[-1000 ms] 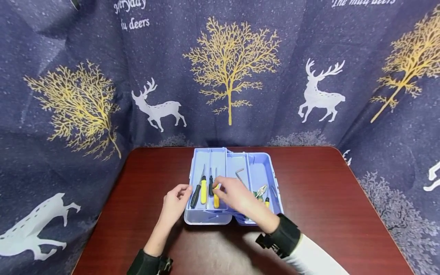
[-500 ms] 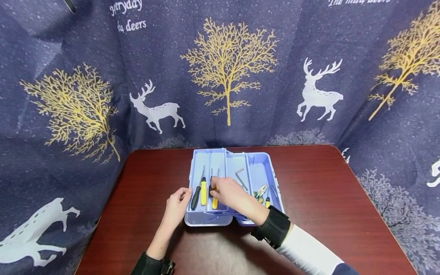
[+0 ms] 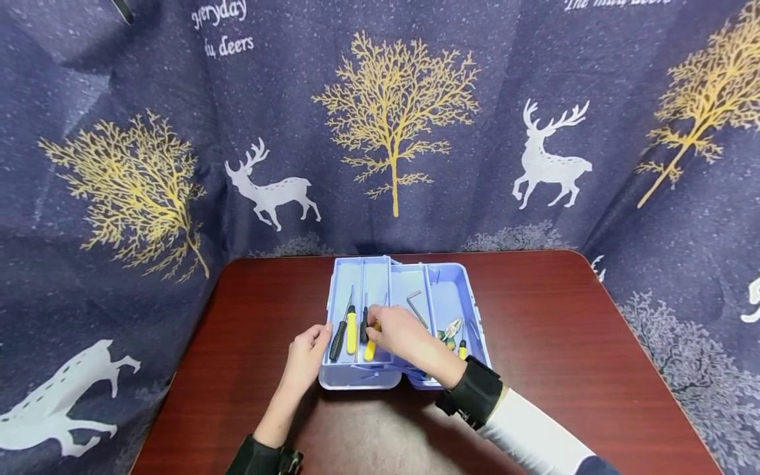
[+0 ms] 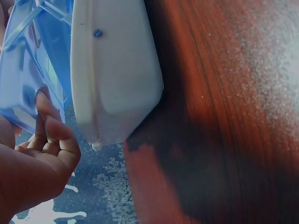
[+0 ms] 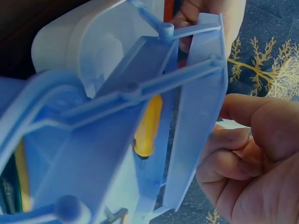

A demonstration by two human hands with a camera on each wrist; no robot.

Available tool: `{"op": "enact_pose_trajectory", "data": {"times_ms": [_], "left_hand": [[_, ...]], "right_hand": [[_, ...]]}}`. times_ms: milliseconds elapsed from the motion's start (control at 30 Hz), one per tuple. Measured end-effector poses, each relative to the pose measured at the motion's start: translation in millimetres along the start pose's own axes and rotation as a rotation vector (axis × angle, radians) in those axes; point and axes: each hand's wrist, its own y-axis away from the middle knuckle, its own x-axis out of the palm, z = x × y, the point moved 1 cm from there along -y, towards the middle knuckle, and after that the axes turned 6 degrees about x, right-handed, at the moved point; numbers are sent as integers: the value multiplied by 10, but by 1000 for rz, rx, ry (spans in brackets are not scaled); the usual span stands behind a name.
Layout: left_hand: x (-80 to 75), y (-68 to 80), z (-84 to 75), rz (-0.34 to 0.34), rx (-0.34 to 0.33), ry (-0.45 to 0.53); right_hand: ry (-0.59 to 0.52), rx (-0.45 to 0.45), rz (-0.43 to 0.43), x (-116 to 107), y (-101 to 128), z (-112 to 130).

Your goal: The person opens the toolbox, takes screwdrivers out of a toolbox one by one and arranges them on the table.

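A blue toolbox (image 3: 451, 277) stands with its trays spread out. My left hand (image 3: 307, 353) holds the left rim of the raised left tray; the left wrist view shows curled fingers (image 4: 65, 144) against that rim. Inside this tray my right hand (image 3: 404, 333) pinches a yellow-handled screwdriver (image 3: 371, 351), its shank slanting up to the right. Close left of those fingertips lies a black-handled screwdriver (image 3: 365, 326). Left of the divider are another yellow-handled screwdriver (image 3: 351, 333) and a larger black-handled one (image 3: 338, 342). In the right wrist view, the tray wall hides the pinched tool.
An L-shaped hex key (image 3: 417, 307) lies in the middle tray. Pliers (image 3: 452, 328) and a small yellow-handled tool (image 3: 462, 349) lie in the box's right compartment. Below is a brown wooden table (image 3: 546, 330); a deer-patterned curtain (image 3: 439, 231) hangs behind.
My right hand has shifted slightly left, then tilted the yellow-handled screwdriver so its shank leans right. My left hand stays at the tray rim.
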Motion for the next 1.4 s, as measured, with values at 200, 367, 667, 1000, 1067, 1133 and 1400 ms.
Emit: {"op": "enact_pose_trajectory", "data": {"times_ms": [200,367,667,1000,1067,1133,1400], "left_hand": [[-5,38,18,0,-17,-21],[1,60,28,6,-24,-27],[-20,67,-3,12,-11,-40],[-36,32,-42,29,20,-61],[-41,17,-51,31,32,-72],[-47,12,-55,32,38,-82],[-45,16,-67,38,35,-59]], "right_hand": [[31,-82,-14,19,58,2],[103,-50,5,23,96,44],[102,36,-22,48,29,86],[81,82,4,35,19,109],[35,89,27,11,14,85],[-20,85,64,-23,17,61],[-246,-60,109,-195,205,-62]]}}
